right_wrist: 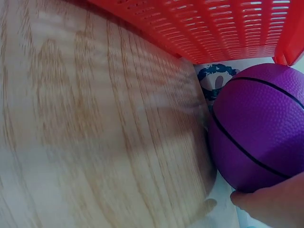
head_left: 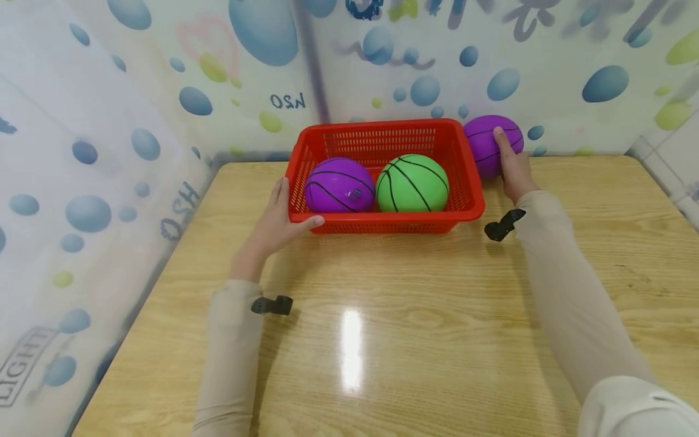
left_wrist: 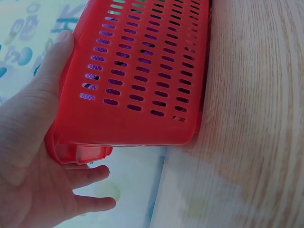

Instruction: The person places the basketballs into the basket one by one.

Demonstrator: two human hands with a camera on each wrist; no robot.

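Note:
My right hand (head_left: 516, 173) holds a purple toy basketball (head_left: 486, 142) beside the red basket's right end. Its thumb lies over the ball; the other fingers are mostly hidden. In the right wrist view this purple basketball (right_wrist: 259, 128) is near the basket wall, with a fingertip against its lower side. Whether it touches the table is unclear. At the front left corner of the red plastic basket (head_left: 382, 217), my left hand (head_left: 273, 224) touches the rim, thumb along the front. The left wrist view shows two straight, spread fingers (left_wrist: 90, 176) past the basket's end.
Inside the basket sit another purple basketball (head_left: 340, 185) and a green basketball (head_left: 412, 185), side by side. The basket stands on a wooden table (head_left: 409, 291) near its back edge. Directly behind rises a wall (head_left: 349, 73) printed with coloured drops; another wall runs along the left.

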